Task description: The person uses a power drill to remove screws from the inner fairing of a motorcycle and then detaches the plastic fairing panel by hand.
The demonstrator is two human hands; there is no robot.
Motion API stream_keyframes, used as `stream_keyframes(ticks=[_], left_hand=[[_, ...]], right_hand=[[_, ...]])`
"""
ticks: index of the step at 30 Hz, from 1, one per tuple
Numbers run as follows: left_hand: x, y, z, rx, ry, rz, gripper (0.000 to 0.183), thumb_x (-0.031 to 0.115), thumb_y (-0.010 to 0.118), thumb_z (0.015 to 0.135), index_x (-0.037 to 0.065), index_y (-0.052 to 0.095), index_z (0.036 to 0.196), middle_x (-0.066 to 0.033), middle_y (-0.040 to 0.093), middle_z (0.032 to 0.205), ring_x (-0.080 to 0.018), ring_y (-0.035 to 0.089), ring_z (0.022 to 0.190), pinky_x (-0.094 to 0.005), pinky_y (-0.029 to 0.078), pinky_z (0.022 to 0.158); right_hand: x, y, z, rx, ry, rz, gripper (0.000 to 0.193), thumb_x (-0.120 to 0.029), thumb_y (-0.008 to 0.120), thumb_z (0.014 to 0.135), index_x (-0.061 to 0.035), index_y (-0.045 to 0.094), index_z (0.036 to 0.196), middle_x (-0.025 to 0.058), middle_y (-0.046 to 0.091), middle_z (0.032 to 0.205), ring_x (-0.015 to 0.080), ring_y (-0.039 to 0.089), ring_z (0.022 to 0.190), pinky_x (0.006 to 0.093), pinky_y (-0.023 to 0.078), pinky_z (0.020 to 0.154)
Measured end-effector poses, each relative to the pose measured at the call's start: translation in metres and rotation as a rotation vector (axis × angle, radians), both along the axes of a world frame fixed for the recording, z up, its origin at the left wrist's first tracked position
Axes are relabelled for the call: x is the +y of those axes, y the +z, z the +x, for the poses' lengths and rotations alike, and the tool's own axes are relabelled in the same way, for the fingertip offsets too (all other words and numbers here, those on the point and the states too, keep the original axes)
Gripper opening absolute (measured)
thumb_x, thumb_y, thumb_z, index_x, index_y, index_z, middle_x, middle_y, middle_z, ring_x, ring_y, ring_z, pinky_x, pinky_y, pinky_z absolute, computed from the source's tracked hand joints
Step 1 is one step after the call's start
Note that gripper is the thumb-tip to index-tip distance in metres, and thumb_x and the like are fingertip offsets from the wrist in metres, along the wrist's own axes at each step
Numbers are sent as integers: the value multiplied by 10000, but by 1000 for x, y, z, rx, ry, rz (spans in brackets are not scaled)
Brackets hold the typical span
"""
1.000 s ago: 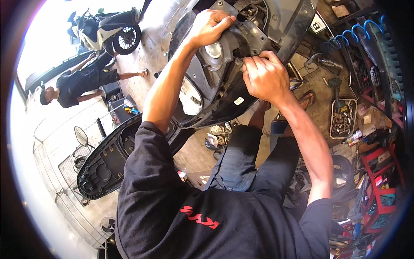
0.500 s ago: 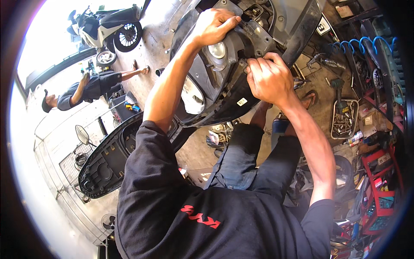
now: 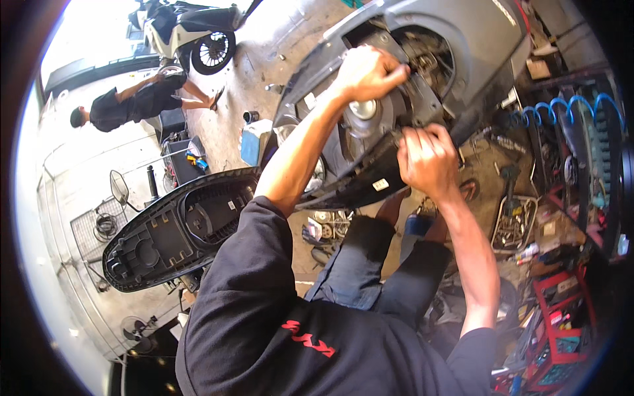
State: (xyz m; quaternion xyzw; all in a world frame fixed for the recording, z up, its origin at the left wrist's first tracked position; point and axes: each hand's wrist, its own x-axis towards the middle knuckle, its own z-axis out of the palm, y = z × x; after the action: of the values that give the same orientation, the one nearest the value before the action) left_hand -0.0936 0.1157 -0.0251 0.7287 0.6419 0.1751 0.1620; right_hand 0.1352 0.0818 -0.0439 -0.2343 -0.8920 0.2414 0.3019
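Grey plastic scooter body panel (image 3: 462,39), probably stiff yet light; left hand (image 3: 366,71) and right hand (image 3: 429,158) clench its inner edges.

Place: a motorcycle repair workshop, open to a sunlit yard.
Vehicle in work: a grey scooter body (image 3: 462,39) with its panels off and inner parts bare.
Loose part: a black scooter seat (image 3: 178,231) lying upside down on the concrete floor (image 3: 257,72).
Tools: a wire tray of small tools (image 3: 512,224) on the floor, red tool racks (image 3: 561,317) to the right.
Air line: a blue coiled hose (image 3: 561,109) hanging by the shelving.
Other vehicle: a white scooter (image 3: 191,33) parked by the opening.
Other worker: a person in black (image 3: 132,102) crouching near it.
Floor litter: small parts and scraps (image 3: 323,228) under the scooter.
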Motion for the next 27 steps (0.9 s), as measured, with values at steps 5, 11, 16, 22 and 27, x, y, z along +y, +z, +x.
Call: stream_keyframes(ticks=[5,11,16,22,27], left_hand=[[-3,11,-6,-108,-59,-16,412,332,553,879,44,535,585,-139,520,595,-335,574,599,-430,440,566],[0,13,7,-20,42,-33,398,322,564,841,52,604,551,-134,596,598,-343,616,580,-441,497,565],[-6,18,8,-48,93,65,370,295,601,828,66,617,538,-96,637,629,-303,639,684,-444,496,653],[-14,20,1,-72,78,104,343,303,614,821,94,638,550,-50,643,634,-250,635,723,-396,482,697],[-12,11,0,-87,109,79,337,304,611,810,90,632,551,-55,644,626,-248,626,707,-390,471,690]], right_hand=[[2,14,-3,-61,10,-20,146,-109,612,794,3,618,887,114,597,695,265,606,634,390,477,786],[1,17,-11,-105,-12,50,137,-90,597,803,8,619,896,112,600,697,276,596,630,405,469,764],[1,17,-16,-143,-14,62,136,-89,582,816,16,630,888,131,613,699,292,602,624,411,467,772],[-6,21,-22,-259,-32,47,112,-90,566,797,6,612,829,128,605,688,295,595,622,411,471,783],[-7,25,-29,-396,-44,37,82,-78,542,770,-3,538,740,152,553,684,332,561,637,434,459,810]])
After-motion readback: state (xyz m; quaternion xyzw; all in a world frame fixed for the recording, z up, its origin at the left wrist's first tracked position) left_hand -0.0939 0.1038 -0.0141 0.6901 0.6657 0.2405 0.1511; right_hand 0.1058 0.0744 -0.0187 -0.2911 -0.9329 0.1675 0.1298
